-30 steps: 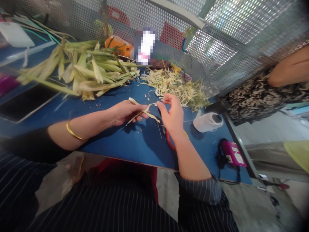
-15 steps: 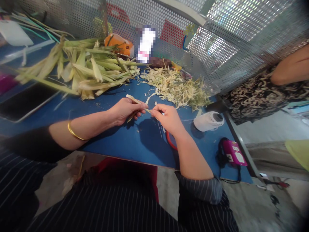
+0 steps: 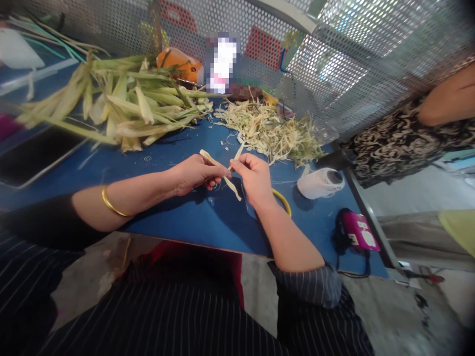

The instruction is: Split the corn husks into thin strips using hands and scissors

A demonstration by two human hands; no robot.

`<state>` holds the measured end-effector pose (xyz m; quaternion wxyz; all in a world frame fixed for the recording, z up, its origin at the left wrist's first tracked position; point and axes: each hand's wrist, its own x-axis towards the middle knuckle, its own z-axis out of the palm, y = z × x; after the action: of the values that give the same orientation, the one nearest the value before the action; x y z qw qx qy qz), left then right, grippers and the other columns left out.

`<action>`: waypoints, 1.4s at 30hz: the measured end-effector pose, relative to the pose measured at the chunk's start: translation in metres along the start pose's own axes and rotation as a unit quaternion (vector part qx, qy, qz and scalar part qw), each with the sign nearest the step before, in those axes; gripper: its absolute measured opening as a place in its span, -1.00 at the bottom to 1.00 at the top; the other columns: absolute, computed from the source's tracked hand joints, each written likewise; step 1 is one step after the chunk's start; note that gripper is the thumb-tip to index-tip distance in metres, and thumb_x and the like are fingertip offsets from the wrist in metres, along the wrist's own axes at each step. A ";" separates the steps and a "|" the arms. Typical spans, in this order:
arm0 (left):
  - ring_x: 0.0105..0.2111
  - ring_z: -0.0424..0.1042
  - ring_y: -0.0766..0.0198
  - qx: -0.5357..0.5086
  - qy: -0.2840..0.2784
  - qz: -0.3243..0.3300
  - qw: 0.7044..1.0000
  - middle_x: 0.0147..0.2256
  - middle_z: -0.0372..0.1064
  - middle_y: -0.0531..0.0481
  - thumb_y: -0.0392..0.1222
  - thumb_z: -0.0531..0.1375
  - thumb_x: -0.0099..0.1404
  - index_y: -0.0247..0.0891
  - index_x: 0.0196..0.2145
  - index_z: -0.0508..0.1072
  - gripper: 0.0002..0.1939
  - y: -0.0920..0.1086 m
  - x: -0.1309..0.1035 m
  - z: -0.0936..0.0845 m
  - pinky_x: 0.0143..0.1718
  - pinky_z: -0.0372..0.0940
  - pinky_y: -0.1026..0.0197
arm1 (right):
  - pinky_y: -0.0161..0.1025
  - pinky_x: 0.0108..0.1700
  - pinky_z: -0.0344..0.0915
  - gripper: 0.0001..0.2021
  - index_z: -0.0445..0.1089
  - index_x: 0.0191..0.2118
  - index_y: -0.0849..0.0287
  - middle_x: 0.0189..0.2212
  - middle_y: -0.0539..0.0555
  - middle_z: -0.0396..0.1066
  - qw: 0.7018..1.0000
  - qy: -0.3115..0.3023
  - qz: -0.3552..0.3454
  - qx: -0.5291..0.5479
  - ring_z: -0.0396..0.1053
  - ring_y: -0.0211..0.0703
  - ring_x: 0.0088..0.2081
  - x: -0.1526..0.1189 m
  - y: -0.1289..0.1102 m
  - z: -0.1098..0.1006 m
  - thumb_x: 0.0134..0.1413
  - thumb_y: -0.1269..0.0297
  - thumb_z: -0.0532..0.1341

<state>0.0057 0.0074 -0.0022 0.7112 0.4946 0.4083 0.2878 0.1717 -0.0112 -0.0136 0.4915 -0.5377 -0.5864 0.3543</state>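
Over the blue table (image 3: 208, 225), my left hand (image 3: 195, 175) pinches a pale corn husk strip (image 3: 233, 188); one end stands up past the thumb and the other hangs below the fingertips. My right hand (image 3: 258, 178), almost touching the left, has thumb and finger closed on a narrow husk piece (image 3: 239, 150) that crosses the strip and points upward. Whether the two pieces are joined is hidden by the fingertips. Beyond my hands lie whole corn husks (image 3: 144, 99) at the left and a heap of shredded husk (image 3: 267, 126). A yellow loop (image 3: 285, 200) shows behind my right wrist.
A white thread spool (image 3: 318, 184) lies right of my hands, near a magenta box with a black cable (image 3: 359, 232). A dark flat device (image 3: 42, 151) rests at the left. Perforated metal (image 3: 256, 20) borders the back. Another person's arm (image 3: 449, 99) is at the right.
My right hand has turned and moved slightly up, closer to the left. The husk strip now hangs down between the hands. Red behind my right wrist has given way to a yellow loop.
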 end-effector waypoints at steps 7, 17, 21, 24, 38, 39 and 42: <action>-0.65 0.23 0.41 0.061 0.010 0.019 0.998 -0.64 0.31 0.01 -0.17 0.40 -0.03 -0.39 -0.51 0.55 -0.79 0.000 -0.004 0.002 -0.62 0.16 0.30 | -0.12 -0.08 0.25 -0.87 0.41 -0.28 0.14 -0.25 0.12 0.44 0.958 0.112 -0.143 -0.221 0.35 -0.08 -0.18 0.001 -0.011 -0.011 0.04 0.23 0.25; -0.68 0.25 0.41 0.149 -0.022 0.012 0.989 -0.66 0.34 0.00 -0.17 0.33 0.02 -0.33 -0.64 0.48 -0.80 -0.002 -0.008 0.008 -0.64 0.15 0.33 | -0.22 -0.16 0.27 -0.91 0.45 -0.44 0.14 -0.41 -0.01 0.46 0.979 -0.092 -0.106 -0.149 0.38 -0.22 -0.32 -0.005 -0.019 -0.003 -0.01 0.26 0.30; -0.67 0.27 0.40 0.127 -0.019 0.009 0.992 -0.62 0.36 -0.02 -0.15 0.29 0.08 -0.33 -0.60 0.48 -0.79 -0.003 -0.009 0.008 -0.63 0.15 0.32 | -0.22 -0.16 0.26 -0.90 0.39 -0.46 0.16 -0.44 -0.02 0.44 0.985 -0.072 -0.090 -0.129 0.35 -0.24 -0.34 -0.006 -0.021 -0.002 0.03 0.30 0.25; -0.67 0.26 0.40 0.118 -0.026 0.006 0.993 -0.63 0.35 -0.02 -0.18 0.29 0.08 -0.32 -0.62 0.47 -0.80 -0.003 -0.009 0.009 -0.62 0.16 0.32 | -0.23 -0.18 0.25 -0.90 0.36 -0.46 0.16 -0.44 -0.02 0.42 0.985 -0.057 -0.091 -0.134 0.34 -0.24 -0.35 -0.006 -0.021 -0.001 0.04 0.32 0.23; -0.54 0.41 0.36 -0.041 0.025 0.003 0.999 -0.47 0.49 -0.10 -0.09 0.33 0.12 -0.35 -0.38 0.58 -0.76 0.003 -0.004 0.001 -0.46 0.32 0.31 | -0.12 -0.02 0.26 -0.87 0.40 -0.30 0.10 -0.25 0.11 0.44 0.929 0.137 -0.243 -0.243 0.38 -0.10 -0.13 -0.008 -0.027 -0.014 0.20 0.23 0.13; -0.50 0.44 0.35 -0.080 0.034 0.008 0.996 -0.43 0.51 -0.12 -0.11 0.33 0.13 -0.36 -0.36 0.58 -0.77 0.005 -0.003 -0.001 -0.40 0.35 0.30 | -0.12 -0.05 0.27 -0.84 0.40 -0.34 0.10 -0.29 0.11 0.44 0.921 0.153 -0.248 -0.258 0.38 -0.09 -0.16 -0.010 -0.029 -0.015 0.21 0.21 0.12; -0.38 0.50 0.31 -0.159 0.044 0.043 0.985 -0.36 0.54 -0.12 -0.26 0.35 0.10 -0.36 -0.31 0.58 -0.82 0.008 0.000 -0.005 -0.26 0.38 0.28 | -0.18 -0.16 0.26 -0.74 0.40 -0.46 0.11 -0.43 0.07 0.42 0.935 0.088 -0.217 -0.266 0.37 -0.15 -0.31 -0.016 -0.031 -0.009 0.21 0.17 0.12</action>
<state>0.0019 0.0126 0.0043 0.7490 0.3793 0.3669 0.4007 0.1711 -0.0336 0.0145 0.4454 -0.5376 -0.7157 0.0215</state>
